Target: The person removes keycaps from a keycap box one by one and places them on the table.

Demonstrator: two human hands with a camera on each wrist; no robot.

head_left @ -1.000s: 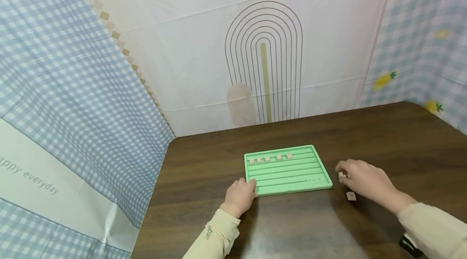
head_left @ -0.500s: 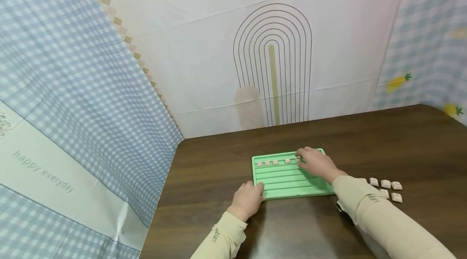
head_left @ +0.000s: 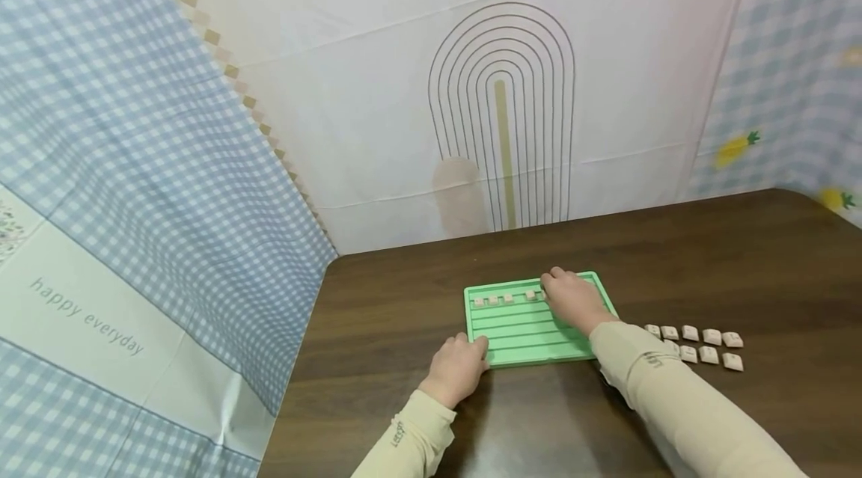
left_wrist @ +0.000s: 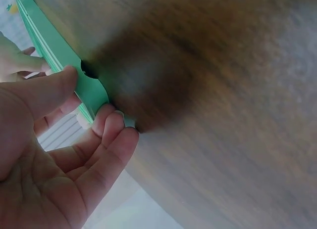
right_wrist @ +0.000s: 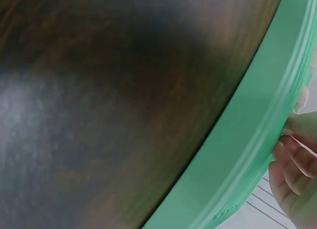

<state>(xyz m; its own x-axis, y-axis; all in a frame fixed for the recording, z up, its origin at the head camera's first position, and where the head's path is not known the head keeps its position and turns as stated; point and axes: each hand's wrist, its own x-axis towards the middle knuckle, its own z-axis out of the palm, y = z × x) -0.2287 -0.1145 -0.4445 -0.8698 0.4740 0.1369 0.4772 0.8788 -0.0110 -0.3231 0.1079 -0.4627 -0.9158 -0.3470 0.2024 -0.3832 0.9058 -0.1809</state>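
Note:
A green ridged tray point(head_left: 518, 339) lies on the table, with several small off-white keycaps point(head_left: 494, 300) in a line along its far row. My left hand point(head_left: 454, 369) grips the tray's near left corner; in the left wrist view the thumb presses the green rim point(left_wrist: 91, 93) while the fingers curl at the corner. Over the right part of the far row is my right hand point(head_left: 572, 298), fingers bent down beside the last visible keycap. In the right wrist view its fingertips point(right_wrist: 280, 146) pinch together at the tray; the keycap between them is mostly hidden.
Right of the tray, several loose keycaps point(head_left: 711, 336) stand in two rows on the dark wooden table point(head_left: 539, 418), partly covered by the right sleeve point(head_left: 673, 388). A printed white cloth point(head_left: 377, 126) hangs behind the table, and a blue checked one point(head_left: 168, 126) at the left.
My right hand has gone from the loose keycaps at the right to the tray's far row, then shifted slightly left there. The left hand keeps its grip on the corner.

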